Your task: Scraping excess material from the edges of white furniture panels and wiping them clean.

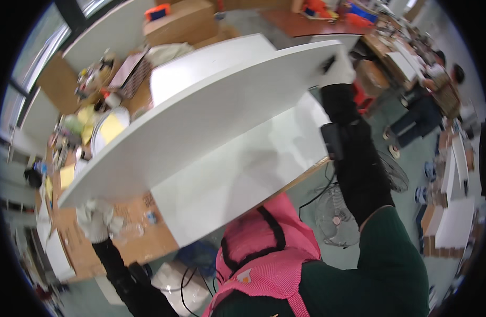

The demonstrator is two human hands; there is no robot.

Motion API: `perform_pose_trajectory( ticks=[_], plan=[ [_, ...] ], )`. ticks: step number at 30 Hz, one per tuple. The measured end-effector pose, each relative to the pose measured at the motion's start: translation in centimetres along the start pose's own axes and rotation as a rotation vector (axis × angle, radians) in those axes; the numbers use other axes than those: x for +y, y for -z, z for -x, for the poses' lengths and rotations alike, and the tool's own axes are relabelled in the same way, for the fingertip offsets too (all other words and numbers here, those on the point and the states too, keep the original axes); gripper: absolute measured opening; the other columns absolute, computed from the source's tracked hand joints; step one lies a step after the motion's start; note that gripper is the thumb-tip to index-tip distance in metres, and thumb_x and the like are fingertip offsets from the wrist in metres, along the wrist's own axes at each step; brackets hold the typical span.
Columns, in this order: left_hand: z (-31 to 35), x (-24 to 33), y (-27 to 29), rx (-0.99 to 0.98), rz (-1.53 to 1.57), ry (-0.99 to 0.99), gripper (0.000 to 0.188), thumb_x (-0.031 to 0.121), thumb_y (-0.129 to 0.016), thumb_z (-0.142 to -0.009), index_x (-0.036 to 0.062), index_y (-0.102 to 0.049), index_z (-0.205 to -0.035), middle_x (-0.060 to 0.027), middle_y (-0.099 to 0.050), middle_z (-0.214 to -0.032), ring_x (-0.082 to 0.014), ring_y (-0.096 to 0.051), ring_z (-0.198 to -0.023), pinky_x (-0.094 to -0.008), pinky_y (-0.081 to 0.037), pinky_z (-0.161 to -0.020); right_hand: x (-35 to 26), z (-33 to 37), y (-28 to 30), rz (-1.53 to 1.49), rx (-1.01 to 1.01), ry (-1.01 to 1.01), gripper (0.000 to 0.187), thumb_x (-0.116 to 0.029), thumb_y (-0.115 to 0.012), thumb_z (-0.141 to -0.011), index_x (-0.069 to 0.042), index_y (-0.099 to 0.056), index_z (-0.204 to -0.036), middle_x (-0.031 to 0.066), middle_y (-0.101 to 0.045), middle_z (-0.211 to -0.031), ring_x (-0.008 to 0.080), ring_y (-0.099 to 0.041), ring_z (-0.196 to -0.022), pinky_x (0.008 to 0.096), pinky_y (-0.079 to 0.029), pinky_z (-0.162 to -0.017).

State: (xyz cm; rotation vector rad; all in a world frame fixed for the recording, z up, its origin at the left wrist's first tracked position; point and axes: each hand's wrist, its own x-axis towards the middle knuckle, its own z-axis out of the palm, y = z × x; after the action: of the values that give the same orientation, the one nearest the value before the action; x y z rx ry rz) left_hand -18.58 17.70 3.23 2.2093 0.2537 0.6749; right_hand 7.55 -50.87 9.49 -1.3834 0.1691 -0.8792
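Note:
A long white panel [211, 119] stands tilted on its edge, slanting from lower left to upper right. My right hand [339, 71], in a white glove, is closed around its far right end. Low at the left end, my left hand [95, 221], also gloved in white, grips the panel; its fingertips are partly hidden and blurred. Beneath it a second white board [227, 182] lies flat on the worktable, with shadows across its glossy face. Another white board [206, 63] shows behind the upright panel.
Brown cardboard [142, 253] covers the worktable's near left. Clutter and a round white-and-yellow item [110, 129] crowd the left side. Standing fans [337, 216] are on the floor at right. Beyond them a person [430, 103] is beside a bench. Cardboard boxes [182, 21] stand at the back.

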Motion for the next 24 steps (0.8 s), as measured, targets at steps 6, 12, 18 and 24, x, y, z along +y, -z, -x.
perform_pose_trajectory(
  ticks=[6,12,18,24],
  plan=[
    [-2.2,0.3,-2.3,-0.005,-0.112,-0.117,0.019,0.010,-0.067,-0.092,0.0059,-0.059,-0.109,0.0016,-0.058,-0.096,-0.0110,-0.055,-0.087,-0.0256,-0.048,-0.078,3.1,-2.7,2.4,0.647,-0.055,0.468,0.023,-0.029,-0.051,-0.105,-0.009,-0.061,-0.099,-0.0012,-0.058,-0.086,0.0089,-0.057,-0.077,0.0266,-0.051,-0.069],
    [-1.6,0.9,-2.8,0.083,-0.020,-0.063,0.008,0.002,-0.058,-0.100,0.0095,-0.058,-0.102,0.0060,-0.050,-0.087,-0.0060,-0.049,-0.080,-0.0226,-0.044,-0.073,-5.6,1.5,0.5,-0.306,-0.027,-0.200,0.028,-0.028,-0.055,-0.102,-0.004,-0.069,-0.107,0.0028,-0.067,-0.093,0.0121,-0.063,-0.080,0.0291,-0.053,-0.072],
    [-3.0,-2.8,-1.7,0.032,-0.026,0.045,0.033,0.006,-0.068,-0.090,-0.0019,-0.059,-0.121,-0.0054,-0.064,-0.109,-0.0146,-0.061,-0.097,-0.0289,-0.051,-0.085,-7.1,1.3,0.8,-0.315,-0.215,-0.102,0.026,-0.027,-0.062,-0.101,-0.004,-0.071,-0.111,0.0055,-0.070,-0.102,0.0115,-0.064,-0.089,0.0268,-0.053,-0.078],
    [-3.4,-2.9,-2.3,0.092,-0.104,-0.010,0.026,0.010,-0.066,-0.092,-0.0017,-0.062,-0.114,-0.0072,-0.066,-0.102,-0.0167,-0.062,-0.092,-0.0318,-0.052,-0.082,-5.1,0.1,0.9,-0.534,-0.264,-0.239,0.030,-0.024,-0.065,-0.102,-0.004,-0.068,-0.124,0.0071,-0.071,-0.109,0.0133,-0.066,-0.096,0.0288,-0.055,-0.086]
  ],
)
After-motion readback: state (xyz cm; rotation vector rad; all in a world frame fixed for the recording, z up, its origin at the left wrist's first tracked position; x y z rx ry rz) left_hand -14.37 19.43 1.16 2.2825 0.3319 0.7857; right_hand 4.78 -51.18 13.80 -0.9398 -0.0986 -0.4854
